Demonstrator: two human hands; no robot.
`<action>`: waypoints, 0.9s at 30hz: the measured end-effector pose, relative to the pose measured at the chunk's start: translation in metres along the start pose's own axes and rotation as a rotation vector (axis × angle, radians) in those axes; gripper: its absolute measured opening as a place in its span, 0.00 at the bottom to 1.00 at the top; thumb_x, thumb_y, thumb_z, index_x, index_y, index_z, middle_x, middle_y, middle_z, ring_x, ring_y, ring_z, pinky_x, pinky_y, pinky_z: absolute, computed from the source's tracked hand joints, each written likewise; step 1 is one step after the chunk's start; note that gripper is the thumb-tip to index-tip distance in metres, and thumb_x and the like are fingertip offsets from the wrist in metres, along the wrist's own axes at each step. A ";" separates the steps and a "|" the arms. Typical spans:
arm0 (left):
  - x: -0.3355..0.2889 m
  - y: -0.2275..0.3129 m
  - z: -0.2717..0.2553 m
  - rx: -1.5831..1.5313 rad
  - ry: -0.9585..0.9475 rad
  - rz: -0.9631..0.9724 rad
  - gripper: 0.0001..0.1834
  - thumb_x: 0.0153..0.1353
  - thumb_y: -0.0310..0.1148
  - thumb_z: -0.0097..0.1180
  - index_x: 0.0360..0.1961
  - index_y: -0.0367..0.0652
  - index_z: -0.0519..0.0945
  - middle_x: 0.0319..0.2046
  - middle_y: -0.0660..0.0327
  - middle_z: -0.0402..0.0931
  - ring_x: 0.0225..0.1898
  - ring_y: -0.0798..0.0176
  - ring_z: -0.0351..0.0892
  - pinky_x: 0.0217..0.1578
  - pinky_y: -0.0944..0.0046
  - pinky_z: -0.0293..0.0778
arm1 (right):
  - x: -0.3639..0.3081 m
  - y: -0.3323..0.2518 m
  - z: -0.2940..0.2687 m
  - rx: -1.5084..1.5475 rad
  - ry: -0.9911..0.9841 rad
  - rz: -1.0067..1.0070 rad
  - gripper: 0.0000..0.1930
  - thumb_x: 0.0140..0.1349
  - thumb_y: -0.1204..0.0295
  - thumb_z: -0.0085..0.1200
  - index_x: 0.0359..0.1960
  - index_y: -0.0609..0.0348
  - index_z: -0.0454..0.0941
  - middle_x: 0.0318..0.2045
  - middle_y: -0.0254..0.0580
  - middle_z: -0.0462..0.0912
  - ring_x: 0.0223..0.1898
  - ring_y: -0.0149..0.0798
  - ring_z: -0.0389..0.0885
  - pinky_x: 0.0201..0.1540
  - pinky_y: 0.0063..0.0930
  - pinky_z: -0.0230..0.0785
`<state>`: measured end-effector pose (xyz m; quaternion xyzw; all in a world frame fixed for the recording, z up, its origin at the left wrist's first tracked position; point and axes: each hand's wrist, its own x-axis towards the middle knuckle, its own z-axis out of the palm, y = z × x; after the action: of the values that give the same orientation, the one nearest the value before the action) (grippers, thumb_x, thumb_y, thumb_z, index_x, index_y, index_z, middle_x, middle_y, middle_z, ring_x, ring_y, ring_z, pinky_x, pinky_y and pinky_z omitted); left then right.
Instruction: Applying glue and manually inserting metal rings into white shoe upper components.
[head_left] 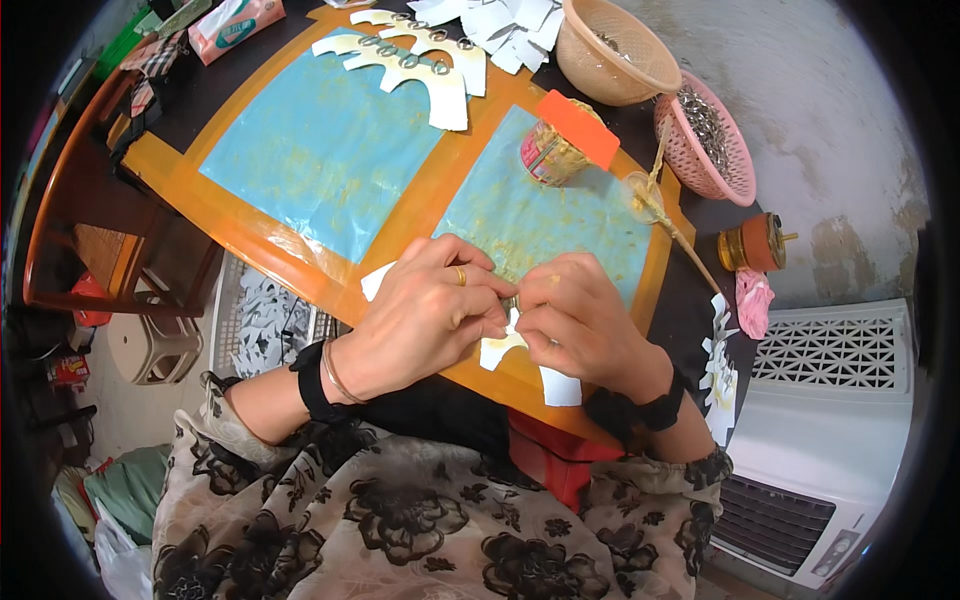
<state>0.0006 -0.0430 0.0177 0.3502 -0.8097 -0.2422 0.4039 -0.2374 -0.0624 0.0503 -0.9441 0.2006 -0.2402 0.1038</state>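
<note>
A white paper cutout is pinched between the left hand and the right hand at the near edge of the orange board, a small metal ring being pressed onto it; the thin paper could be torn or the ring set crooked if squeezed unevenly

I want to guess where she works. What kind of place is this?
Probably a small home craft workshop. Both hands press a white paper cut-out on a glue-smeared blue worktable, with finished cut-outs stacked behind and a pink basket of small metal rings.
</note>
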 end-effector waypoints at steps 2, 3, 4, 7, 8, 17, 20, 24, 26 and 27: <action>0.000 0.000 0.000 -0.002 0.001 -0.003 0.05 0.54 0.31 0.73 0.31 0.47 0.89 0.42 0.71 0.89 0.50 0.58 0.78 0.49 0.56 0.70 | -0.001 0.001 0.000 0.008 0.024 -0.023 0.14 0.48 0.76 0.67 0.35 0.55 0.76 0.44 0.33 0.78 0.51 0.42 0.79 0.56 0.44 0.70; 0.000 0.001 0.001 -0.005 0.003 -0.007 0.05 0.54 0.31 0.73 0.31 0.47 0.89 0.42 0.71 0.89 0.50 0.58 0.78 0.49 0.56 0.70 | 0.001 0.001 -0.001 0.004 0.004 -0.037 0.14 0.49 0.76 0.67 0.36 0.55 0.76 0.45 0.33 0.78 0.52 0.42 0.79 0.56 0.44 0.70; 0.000 0.001 0.000 0.000 0.010 -0.011 0.05 0.54 0.32 0.73 0.31 0.46 0.89 0.42 0.71 0.89 0.50 0.58 0.78 0.49 0.56 0.70 | 0.002 0.001 -0.002 0.000 -0.015 -0.051 0.14 0.49 0.76 0.66 0.37 0.54 0.77 0.45 0.33 0.79 0.53 0.42 0.79 0.56 0.43 0.71; -0.001 0.001 0.000 -0.003 0.019 -0.021 0.06 0.54 0.32 0.73 0.32 0.46 0.89 0.43 0.70 0.89 0.51 0.58 0.78 0.49 0.57 0.70 | 0.003 0.003 -0.004 0.017 -0.060 -0.057 0.14 0.50 0.77 0.67 0.38 0.54 0.78 0.45 0.33 0.80 0.54 0.42 0.79 0.56 0.43 0.71; -0.001 0.001 0.000 -0.008 0.020 -0.024 0.06 0.54 0.32 0.73 0.32 0.46 0.89 0.43 0.70 0.89 0.51 0.58 0.78 0.49 0.57 0.70 | 0.002 0.004 -0.005 0.018 -0.062 -0.057 0.14 0.50 0.77 0.67 0.38 0.54 0.78 0.45 0.33 0.80 0.54 0.42 0.79 0.56 0.43 0.71; -0.002 0.002 0.000 -0.015 0.026 -0.019 0.07 0.54 0.32 0.74 0.33 0.45 0.89 0.43 0.69 0.88 0.51 0.57 0.78 0.50 0.56 0.69 | 0.005 0.002 -0.006 0.030 -0.012 0.041 0.24 0.50 0.77 0.68 0.52 0.50 0.80 0.47 0.37 0.80 0.52 0.44 0.79 0.55 0.44 0.71; -0.001 0.003 0.000 -0.010 0.015 -0.021 0.06 0.54 0.32 0.73 0.33 0.45 0.89 0.42 0.69 0.88 0.51 0.57 0.78 0.50 0.56 0.69 | 0.009 0.002 -0.005 0.037 0.004 -0.004 0.23 0.52 0.77 0.68 0.52 0.50 0.80 0.47 0.37 0.80 0.51 0.44 0.78 0.55 0.43 0.71; 0.002 0.004 0.000 -0.008 0.011 -0.016 0.06 0.55 0.32 0.73 0.33 0.46 0.89 0.42 0.69 0.88 0.51 0.57 0.78 0.50 0.56 0.69 | 0.007 -0.001 -0.007 0.000 0.042 -0.018 0.19 0.54 0.76 0.66 0.49 0.51 0.81 0.45 0.36 0.80 0.50 0.42 0.78 0.55 0.42 0.72; 0.000 0.002 -0.001 -0.017 0.016 -0.019 0.05 0.55 0.31 0.73 0.32 0.46 0.88 0.43 0.69 0.88 0.51 0.57 0.78 0.50 0.56 0.69 | 0.006 -0.006 -0.008 -0.011 0.039 -0.040 0.17 0.54 0.76 0.65 0.47 0.51 0.81 0.45 0.36 0.80 0.49 0.41 0.78 0.56 0.42 0.72; -0.001 0.001 -0.001 -0.015 0.016 -0.026 0.05 0.55 0.31 0.73 0.32 0.46 0.88 0.43 0.69 0.88 0.51 0.57 0.78 0.50 0.56 0.69 | 0.002 -0.009 -0.011 -0.080 0.005 -0.050 0.15 0.55 0.75 0.64 0.45 0.51 0.81 0.43 0.34 0.80 0.50 0.40 0.78 0.58 0.42 0.72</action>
<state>0.0012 -0.0418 0.0182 0.3593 -0.8000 -0.2509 0.4098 -0.2381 -0.0566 0.0627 -0.9516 0.1867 -0.2370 0.0594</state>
